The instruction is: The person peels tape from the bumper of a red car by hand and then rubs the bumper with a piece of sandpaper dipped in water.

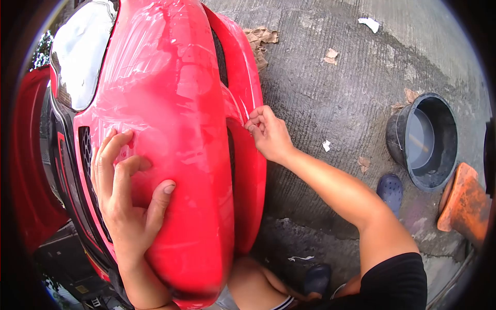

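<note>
A glossy red car bumper (191,206) fills the left and middle of the view, with wet-looking streaks and ripples on its upper part, like a thin film. My left hand (126,191) lies against its face, fingers spread and bent, fingertips touching the surface near a dark mesh grille (86,147). At the bumper's right-hand lip, my right hand (269,134) has thumb and fingers pinched together beside a dark opening. Whatever is between those fingertips is too small to make out. A headlight (82,57) sits at the upper left.
On the ridged concrete ground (320,103) at right stands a black bucket (397,137) holding some liquid. An orange worn object (467,204) is beside it. Crumpled brown paper (261,44) and white scraps (369,24) lie around. Dark clogs (390,191) show near my legs.
</note>
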A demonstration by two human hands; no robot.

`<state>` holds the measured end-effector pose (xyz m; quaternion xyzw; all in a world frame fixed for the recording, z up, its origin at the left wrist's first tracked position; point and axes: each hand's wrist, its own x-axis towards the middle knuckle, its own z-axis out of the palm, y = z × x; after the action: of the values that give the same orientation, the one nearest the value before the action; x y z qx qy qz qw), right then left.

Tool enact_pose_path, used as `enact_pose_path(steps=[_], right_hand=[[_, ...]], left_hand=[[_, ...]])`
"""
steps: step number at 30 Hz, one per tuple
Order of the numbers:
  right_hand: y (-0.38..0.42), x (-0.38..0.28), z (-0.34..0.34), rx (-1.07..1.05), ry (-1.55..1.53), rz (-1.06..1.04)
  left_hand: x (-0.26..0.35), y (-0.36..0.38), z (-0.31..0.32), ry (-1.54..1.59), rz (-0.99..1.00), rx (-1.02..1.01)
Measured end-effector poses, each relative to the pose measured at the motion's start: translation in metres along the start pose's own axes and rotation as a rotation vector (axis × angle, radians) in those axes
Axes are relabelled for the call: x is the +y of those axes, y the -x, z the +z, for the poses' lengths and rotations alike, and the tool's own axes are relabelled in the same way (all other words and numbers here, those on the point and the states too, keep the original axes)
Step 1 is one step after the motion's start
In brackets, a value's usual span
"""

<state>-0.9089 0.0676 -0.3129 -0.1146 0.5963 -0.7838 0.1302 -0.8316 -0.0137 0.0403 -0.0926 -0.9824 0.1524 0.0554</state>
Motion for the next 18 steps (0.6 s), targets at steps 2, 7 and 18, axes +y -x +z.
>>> enact_pose_path(steps=[2,7,18], right_hand=[[0.006,0.003,0.003,-0.005,-0.021,0.026],[0.002,-0.001,0.005,0.048,-0.041,-0.001],[-0.002,0.003,0.001,0.014,0.008,-0.034]], left_hand=[[-0.001,0.001,-0.001,0.002,-0.003,-0.004],[0.0,0.001,0.0,0.004,-0.002,-0.003],[-0.001,0.001,0.0,0.008,-0.013,0.003]])
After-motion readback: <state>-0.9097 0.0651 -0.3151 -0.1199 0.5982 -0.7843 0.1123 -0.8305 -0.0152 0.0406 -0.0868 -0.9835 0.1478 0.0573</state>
